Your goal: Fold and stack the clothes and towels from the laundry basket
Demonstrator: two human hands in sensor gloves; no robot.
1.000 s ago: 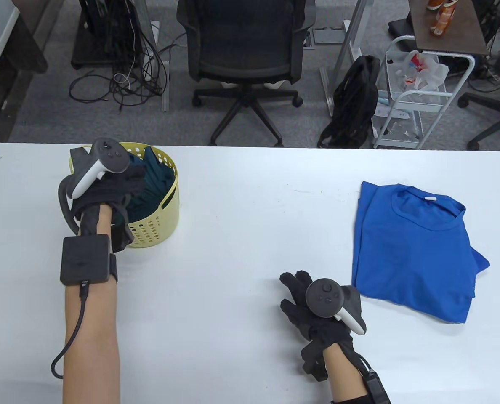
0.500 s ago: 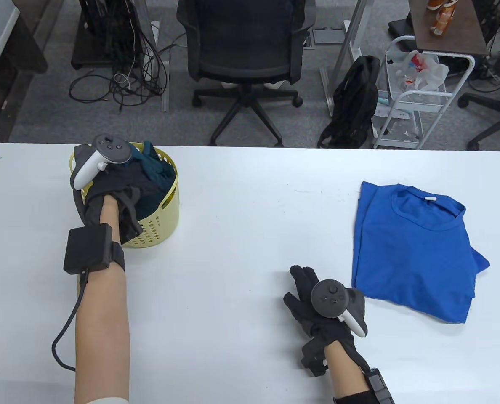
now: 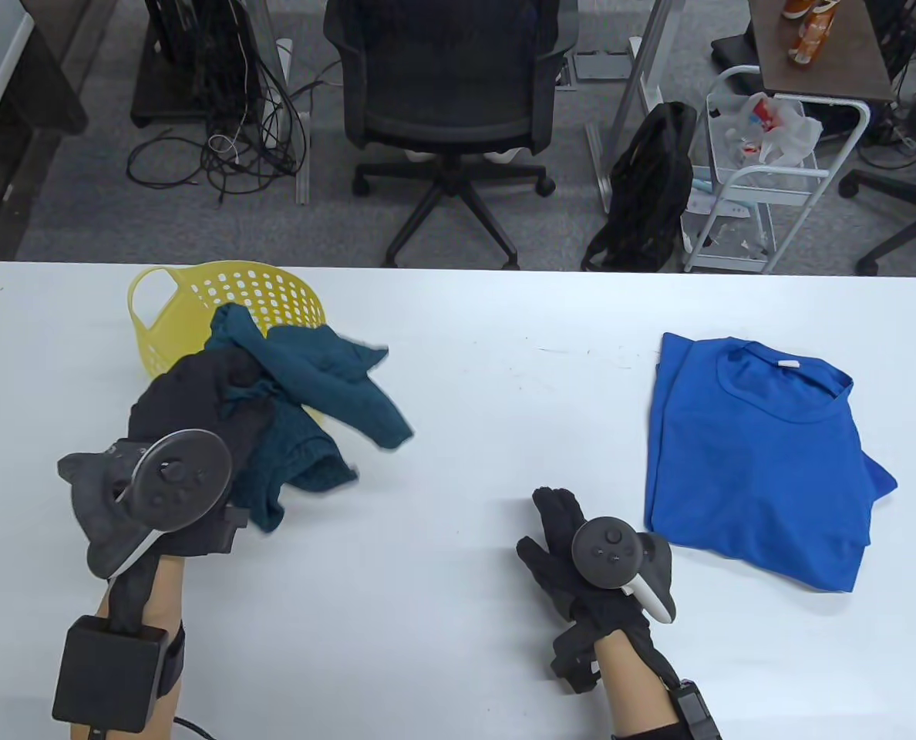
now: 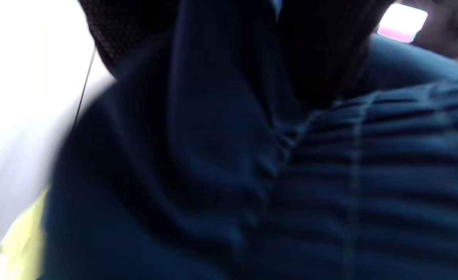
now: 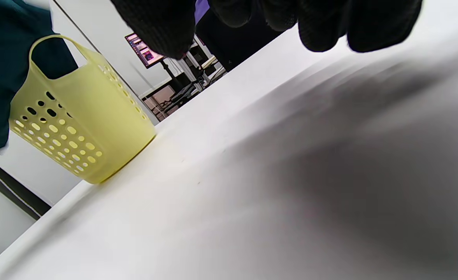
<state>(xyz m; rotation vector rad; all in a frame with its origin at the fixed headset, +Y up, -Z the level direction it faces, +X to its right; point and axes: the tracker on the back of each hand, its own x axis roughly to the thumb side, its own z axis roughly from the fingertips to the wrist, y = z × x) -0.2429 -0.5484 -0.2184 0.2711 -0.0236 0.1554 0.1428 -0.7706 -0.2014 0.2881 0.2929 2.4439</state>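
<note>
A: Left hand (image 3: 184,432) fingers are buried in the teal garment (image 3: 315,401), gripping it; it hangs bunched from them just in front of the basket (image 3: 227,297).

B: Best carry it clear of the basket, then spread it flat. Right hand (image 3: 581,539)?

A: Fingers loosely extended, holding nothing, low over the tabletop (image 3: 442,617) beside the folded shirt (image 3: 759,455).
</note>
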